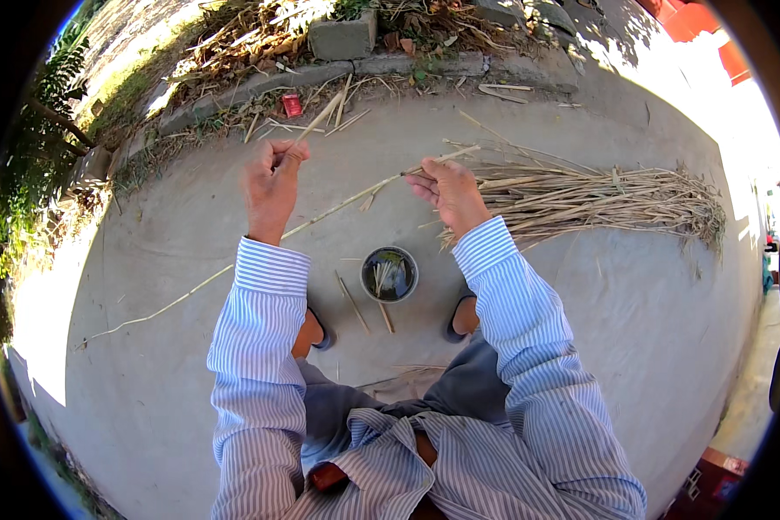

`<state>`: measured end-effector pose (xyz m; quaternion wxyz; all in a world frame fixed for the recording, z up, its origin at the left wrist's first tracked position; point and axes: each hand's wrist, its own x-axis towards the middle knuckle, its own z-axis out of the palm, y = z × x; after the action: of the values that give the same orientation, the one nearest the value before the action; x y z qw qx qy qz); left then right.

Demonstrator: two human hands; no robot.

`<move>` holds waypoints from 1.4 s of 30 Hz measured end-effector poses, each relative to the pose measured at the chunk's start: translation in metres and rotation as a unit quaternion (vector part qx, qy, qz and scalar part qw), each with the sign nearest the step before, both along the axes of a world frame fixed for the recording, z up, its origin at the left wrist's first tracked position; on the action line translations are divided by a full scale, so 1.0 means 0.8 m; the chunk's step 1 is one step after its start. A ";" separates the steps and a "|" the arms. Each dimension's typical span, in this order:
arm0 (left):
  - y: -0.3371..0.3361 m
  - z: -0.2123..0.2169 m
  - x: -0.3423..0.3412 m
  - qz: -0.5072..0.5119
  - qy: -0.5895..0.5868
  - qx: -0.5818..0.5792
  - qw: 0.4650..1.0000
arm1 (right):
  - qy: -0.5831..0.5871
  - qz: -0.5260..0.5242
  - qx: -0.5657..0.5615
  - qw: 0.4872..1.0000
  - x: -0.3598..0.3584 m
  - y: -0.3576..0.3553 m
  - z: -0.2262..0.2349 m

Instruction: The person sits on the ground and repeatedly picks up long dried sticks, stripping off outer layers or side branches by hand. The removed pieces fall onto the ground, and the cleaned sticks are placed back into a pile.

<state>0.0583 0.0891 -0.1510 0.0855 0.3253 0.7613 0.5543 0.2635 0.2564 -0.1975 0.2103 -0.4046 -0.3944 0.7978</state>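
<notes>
Nearest the body, on the concrete ground [165,381], a small round bowl [389,274] of dark water is seen between the two feet, with short stalk pieces [353,303] scattered beside it. Above it, a long thin reed [338,209] is held across by both hands: the left hand [271,186] is closed in a fist on a split strip [321,116], the right hand [450,192] is curled around the reed itself. Farther right, a bundle of dry reeds [598,199] is laid flat. Beyond, a kerb [321,76] is visible.
</notes>
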 end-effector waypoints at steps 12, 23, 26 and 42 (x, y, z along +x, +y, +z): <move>-0.015 -0.026 0.004 -0.204 0.162 -0.154 0.953 | 0.025 -0.061 0.013 0.998 -0.001 0.003 0.007; -0.016 -0.044 0.004 -0.227 0.237 -0.204 0.922 | 0.042 -0.095 0.013 0.995 -0.002 0.001 0.006; -0.017 -0.065 -0.002 -0.191 0.372 -0.255 0.872 | 0.054 -0.074 0.025 0.995 -0.002 0.000 0.003; 0.042 -0.005 0.062 -0.123 0.306 -0.032 0.943 | 0.226 -0.026 -0.049 0.972 -0.018 -0.014 0.003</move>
<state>0.1079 0.1226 -0.1551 -0.0739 0.5676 0.7223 0.3880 0.2495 0.2448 -0.1953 0.2946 -0.2337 -0.2859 0.8814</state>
